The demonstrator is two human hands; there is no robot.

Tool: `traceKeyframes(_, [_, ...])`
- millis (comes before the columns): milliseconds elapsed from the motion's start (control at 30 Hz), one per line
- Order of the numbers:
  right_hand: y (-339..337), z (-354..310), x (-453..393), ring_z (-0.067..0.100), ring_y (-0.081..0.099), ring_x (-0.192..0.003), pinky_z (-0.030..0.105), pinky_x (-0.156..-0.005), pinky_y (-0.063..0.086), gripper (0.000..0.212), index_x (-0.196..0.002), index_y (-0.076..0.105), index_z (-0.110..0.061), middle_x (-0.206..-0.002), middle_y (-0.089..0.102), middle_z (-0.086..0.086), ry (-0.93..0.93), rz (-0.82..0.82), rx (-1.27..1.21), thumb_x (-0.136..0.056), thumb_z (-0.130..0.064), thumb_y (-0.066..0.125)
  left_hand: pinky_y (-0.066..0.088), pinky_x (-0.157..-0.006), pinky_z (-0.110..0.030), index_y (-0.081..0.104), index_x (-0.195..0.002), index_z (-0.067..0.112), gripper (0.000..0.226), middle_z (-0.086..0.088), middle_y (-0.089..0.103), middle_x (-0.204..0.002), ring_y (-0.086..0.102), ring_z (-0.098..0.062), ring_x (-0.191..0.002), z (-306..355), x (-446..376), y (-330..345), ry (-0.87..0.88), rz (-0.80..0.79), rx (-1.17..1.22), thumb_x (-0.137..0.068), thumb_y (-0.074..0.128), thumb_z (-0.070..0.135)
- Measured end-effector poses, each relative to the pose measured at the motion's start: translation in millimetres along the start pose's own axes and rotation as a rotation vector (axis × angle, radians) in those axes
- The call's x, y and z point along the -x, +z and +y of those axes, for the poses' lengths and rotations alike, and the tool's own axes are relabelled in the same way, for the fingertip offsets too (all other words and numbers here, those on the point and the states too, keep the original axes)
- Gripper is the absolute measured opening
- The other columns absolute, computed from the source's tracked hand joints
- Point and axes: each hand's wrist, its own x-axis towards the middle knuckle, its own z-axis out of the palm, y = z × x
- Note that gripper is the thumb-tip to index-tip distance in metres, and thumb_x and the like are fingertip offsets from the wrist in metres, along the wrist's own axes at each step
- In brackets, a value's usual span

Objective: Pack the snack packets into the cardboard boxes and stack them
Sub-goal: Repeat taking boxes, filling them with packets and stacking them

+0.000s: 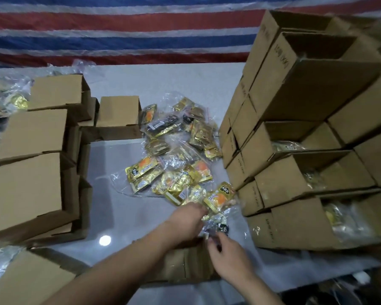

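Fingers of the left hand (188, 214) are curling round a clear bag of gold snack packets (218, 200), while the right hand (228, 254) is pinching the bag's near end just above an open cardboard box (185, 260) lying at the table's near edge. Going by size: the stack of filled boxes (306, 172) on the right is rising several tiers, their open ends showing bagged packets inside, so a good share of the packing is looking done; the closed boxes (29, 172) on the left are sitting in rows, contents hidden; the loose pile of bagged packets (176, 155) is lying mid-table between the two groups, still waiting to be boxed. Both forearms are reaching forward and converging, palms turned down, wrists bending slightly inward over the box
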Motion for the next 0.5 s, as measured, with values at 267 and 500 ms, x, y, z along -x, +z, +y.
traceKeyframes(267, [-3,50,11,0.034,0.06,-0.099,0.04,-0.077,0.044,0.033,-0.082,0.049,-0.021,-0.099,0.066,0.011,0.222,0.122,-0.228,-0.103,-0.044,0.039,0.041,-0.104,-0.053,0.028,-0.148,0.011,0.094,-0.019,0.035,-0.147,0.038,-0.037,-0.133,22,-74,53,0.226,-0.418,-0.573,-0.078,0.077,0.048])
traceKeyframes(500, [12,49,-3,0.033,0.061,-0.097,0.038,-0.076,0.045,0.025,-0.083,0.053,-0.02,-0.102,0.069,0.015,0.222,0.099,-0.279,-0.102,-0.035,0.046,0.016,-0.11,-0.068,0.016,-0.155,0.011,0.096,-0.016,0.008,-0.161,0.015,-0.034,-0.146,1,-73,94,0.117,-0.266,-0.715,-0.083,0.068,0.047])
